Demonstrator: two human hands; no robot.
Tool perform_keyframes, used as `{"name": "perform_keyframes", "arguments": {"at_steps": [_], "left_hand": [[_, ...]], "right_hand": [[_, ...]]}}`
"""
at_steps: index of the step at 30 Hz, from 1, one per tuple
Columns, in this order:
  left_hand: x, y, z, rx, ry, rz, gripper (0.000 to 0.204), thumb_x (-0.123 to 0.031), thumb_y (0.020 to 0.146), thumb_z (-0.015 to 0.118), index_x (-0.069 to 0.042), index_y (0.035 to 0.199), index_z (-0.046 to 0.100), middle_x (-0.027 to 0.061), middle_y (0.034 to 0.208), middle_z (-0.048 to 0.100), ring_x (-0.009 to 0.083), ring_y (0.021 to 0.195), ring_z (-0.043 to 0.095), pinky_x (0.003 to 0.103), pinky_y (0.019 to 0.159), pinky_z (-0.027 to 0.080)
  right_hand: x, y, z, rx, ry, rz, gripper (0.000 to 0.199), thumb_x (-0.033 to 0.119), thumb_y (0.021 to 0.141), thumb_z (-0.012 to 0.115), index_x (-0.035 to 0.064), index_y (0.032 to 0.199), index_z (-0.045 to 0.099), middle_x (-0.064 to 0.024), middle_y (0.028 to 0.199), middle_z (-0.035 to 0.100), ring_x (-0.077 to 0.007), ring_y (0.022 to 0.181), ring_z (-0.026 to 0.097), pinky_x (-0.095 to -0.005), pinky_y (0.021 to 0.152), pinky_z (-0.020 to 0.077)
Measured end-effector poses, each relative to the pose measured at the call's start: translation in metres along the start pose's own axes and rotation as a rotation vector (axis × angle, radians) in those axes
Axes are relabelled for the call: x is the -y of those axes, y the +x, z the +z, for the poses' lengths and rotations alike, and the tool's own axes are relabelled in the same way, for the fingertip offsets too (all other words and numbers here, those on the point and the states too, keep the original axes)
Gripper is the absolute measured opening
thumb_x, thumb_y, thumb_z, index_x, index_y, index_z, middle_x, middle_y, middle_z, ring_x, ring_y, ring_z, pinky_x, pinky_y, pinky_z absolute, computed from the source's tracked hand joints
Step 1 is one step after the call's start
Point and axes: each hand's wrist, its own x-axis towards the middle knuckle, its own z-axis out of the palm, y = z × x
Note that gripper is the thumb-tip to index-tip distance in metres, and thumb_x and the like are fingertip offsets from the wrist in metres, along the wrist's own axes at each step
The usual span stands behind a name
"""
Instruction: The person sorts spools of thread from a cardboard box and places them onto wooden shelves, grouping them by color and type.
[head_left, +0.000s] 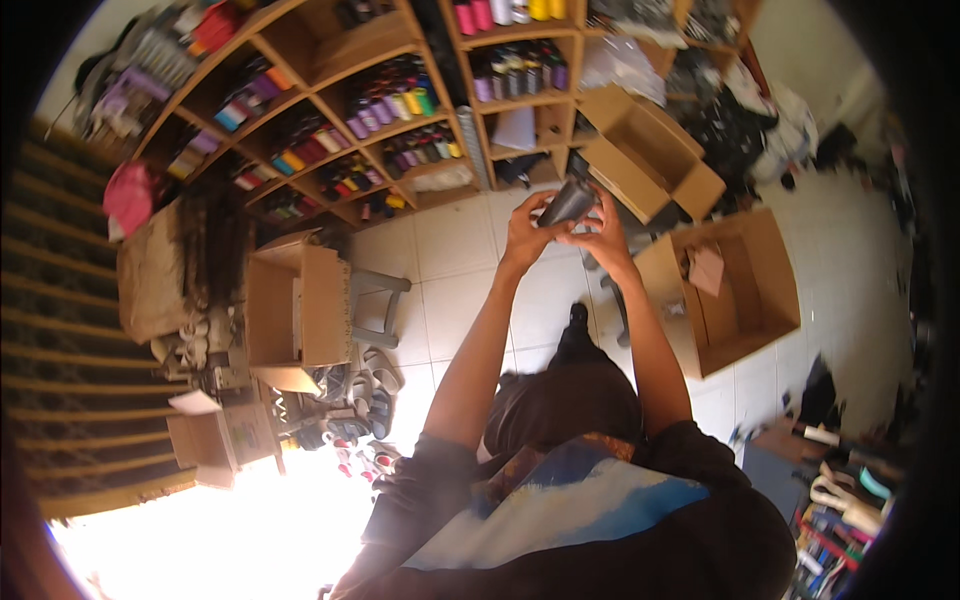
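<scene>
Out in front of me, above the floor, I hold a dark grey spool of thread (567, 203) tilted between both hands. My left hand (527, 236) is closed around its left side, with the thumb along the lower edge. On the other side, my right hand (604, 235) grips the spool with bent fingers and thumb. Both forearms are stretched forward. Beyond my hands stands a wooden shelf (445, 188) whose compartments hold many-coloured thread spools (390, 108).
Open cardboard boxes stand at the right, one by the shelf (640, 150) and one nearer me (765, 300). Another cardboard box (325, 305) rests at the left beside a grey stool (385, 305). Several shoes (378, 400) lie on the tiled floor (450, 250). Black bags (705, 110) lie far right.
</scene>
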Motion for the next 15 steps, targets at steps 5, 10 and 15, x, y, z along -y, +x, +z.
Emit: {"name": "perform_keyframes", "arguments": {"at_steps": [5,10,15], "left_hand": [[-0.021,-0.008,-0.095,-0.061,0.084,0.028,0.064,-0.013,0.054,0.085,-0.007,0.115,0.064,0.0114,0.104,0.066,0.0211,0.089,0.064,0.034,0.079,0.050],[-0.053,0.001,-0.170,-0.094,0.405,0.043,0.069,-0.016,0.047,0.089,-0.004,0.109,0.063,0.0129,0.096,0.069,0.0221,0.093,0.066,0.034,0.080,0.051],[-0.048,0.029,-0.208,-0.232,0.339,0.109,0.072,-0.014,0.053,0.089,0.000,0.115,0.056,0.0150,0.111,0.064,0.0230,0.107,0.060,0.034,0.089,0.048]], "right_hand": [[0.024,0.019,0.065,0.195,-0.054,-0.030,0.087,0.001,0.062,0.083,0.0131,0.135,0.038,-0.0077,0.119,0.051,-0.0197,0.097,0.054,-0.0280,0.071,0.0565],[0.031,0.046,0.119,0.273,-0.200,-0.218,0.075,0.006,0.063,0.084,0.0114,0.129,0.048,-0.0072,0.122,0.051,-0.0216,0.098,0.057,-0.0297,0.072,0.0574],[0.024,0.081,0.168,0.322,-0.193,-0.189,0.062,0.013,0.068,0.083,0.0015,0.121,0.054,-0.0088,0.109,0.061,-0.0164,0.096,0.061,-0.0264,0.077,0.0513]]}}
